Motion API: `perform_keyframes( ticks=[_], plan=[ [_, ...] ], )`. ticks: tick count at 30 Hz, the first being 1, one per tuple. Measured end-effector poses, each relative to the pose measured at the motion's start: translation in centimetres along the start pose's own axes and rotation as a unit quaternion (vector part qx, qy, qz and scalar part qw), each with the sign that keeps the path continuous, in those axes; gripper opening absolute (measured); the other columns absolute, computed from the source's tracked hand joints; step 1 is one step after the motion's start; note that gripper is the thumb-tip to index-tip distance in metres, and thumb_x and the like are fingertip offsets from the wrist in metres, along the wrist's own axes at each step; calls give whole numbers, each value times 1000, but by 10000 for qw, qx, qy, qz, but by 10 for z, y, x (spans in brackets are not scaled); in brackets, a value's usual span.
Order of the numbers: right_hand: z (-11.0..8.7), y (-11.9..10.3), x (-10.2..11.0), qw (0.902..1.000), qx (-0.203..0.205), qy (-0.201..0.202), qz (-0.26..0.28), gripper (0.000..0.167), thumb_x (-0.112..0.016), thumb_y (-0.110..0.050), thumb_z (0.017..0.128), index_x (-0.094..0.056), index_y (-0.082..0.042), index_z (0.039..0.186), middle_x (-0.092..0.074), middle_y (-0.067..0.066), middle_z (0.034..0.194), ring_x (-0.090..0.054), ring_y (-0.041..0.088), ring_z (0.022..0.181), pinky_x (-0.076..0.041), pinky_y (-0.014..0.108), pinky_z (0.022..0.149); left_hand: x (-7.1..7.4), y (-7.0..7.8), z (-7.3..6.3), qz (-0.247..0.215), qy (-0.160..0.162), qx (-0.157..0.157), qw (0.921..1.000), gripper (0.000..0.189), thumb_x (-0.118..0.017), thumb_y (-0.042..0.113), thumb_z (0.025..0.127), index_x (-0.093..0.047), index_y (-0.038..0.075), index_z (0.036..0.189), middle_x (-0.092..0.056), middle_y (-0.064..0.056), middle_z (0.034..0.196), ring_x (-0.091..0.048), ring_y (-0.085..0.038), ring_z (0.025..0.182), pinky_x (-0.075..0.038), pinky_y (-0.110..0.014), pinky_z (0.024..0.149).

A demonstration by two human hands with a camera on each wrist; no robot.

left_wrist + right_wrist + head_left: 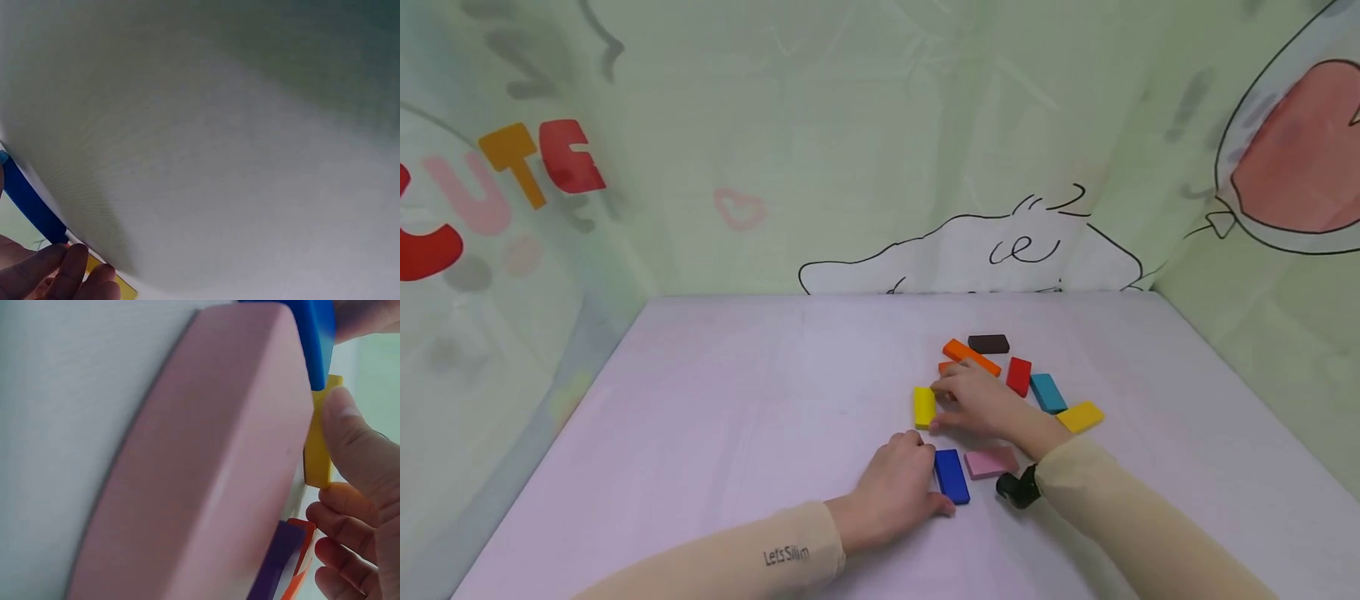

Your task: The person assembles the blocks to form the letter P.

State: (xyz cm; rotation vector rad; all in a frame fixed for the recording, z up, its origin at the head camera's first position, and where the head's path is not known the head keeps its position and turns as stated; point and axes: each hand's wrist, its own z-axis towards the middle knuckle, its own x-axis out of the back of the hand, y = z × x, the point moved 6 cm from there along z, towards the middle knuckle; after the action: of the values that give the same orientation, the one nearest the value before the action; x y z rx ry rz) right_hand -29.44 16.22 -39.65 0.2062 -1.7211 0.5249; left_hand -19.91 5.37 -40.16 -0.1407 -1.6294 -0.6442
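Note:
My left hand (891, 492) holds a blue block (952, 477) by its two ends, fingertips at the far end and thumb at the near end. Between the thumb and index finger of my right hand (981, 406) is a yellow block (924, 408), gripped at its ends farther up the table. A pink block (991, 462) lies just right of the blue one, below my right wrist, and fills much of the right wrist view. Beyond it there, a purple block (275, 562) shows; my right hand hides it in the head view.
Past my right hand lie two orange blocks (972, 357), one partly hidden, and a dark brown block (988, 343). Red (1018, 377), teal (1048, 393) and golden yellow (1080, 417) blocks lie right of it. A printed cloth wall stands behind the pale table (737, 375).

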Motion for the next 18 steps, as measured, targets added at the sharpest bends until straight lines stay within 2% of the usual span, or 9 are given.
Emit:
perform_keyframes(
  ticks=[5,9,18],
  plan=[
    [-10,2,0,10000,27,-33,29,56,-85,-38,82,-71,-9,127,-68,12,126,-55,32,124,-56,49,101,0,0,-1,42,16,-109,9999,59,-89,44,77,-73,0,113,-68,-9,103,-59,-17,89,-55,-24,86],
    [-17,5,1,9999,8,-85,77,55,-86,-35,82,-71,-10,128,-68,11,127,-55,31,124,-58,46,98,2,1,-1,115,76,-208,9997,55,-89,44,76,-74,1,107,-66,-6,93,-55,-15,82,-52,-23,78],
    [-25,4,3,9994,253,-209,120,55,-85,-36,82,-72,-11,129,-67,11,130,-53,36,130,-56,51,102,3,-1,-1,41,-16,-202,9998,52,-90,42,77,-75,1,106,-65,-5,90,-52,-13,78,-50,-21,73]
  ],
)
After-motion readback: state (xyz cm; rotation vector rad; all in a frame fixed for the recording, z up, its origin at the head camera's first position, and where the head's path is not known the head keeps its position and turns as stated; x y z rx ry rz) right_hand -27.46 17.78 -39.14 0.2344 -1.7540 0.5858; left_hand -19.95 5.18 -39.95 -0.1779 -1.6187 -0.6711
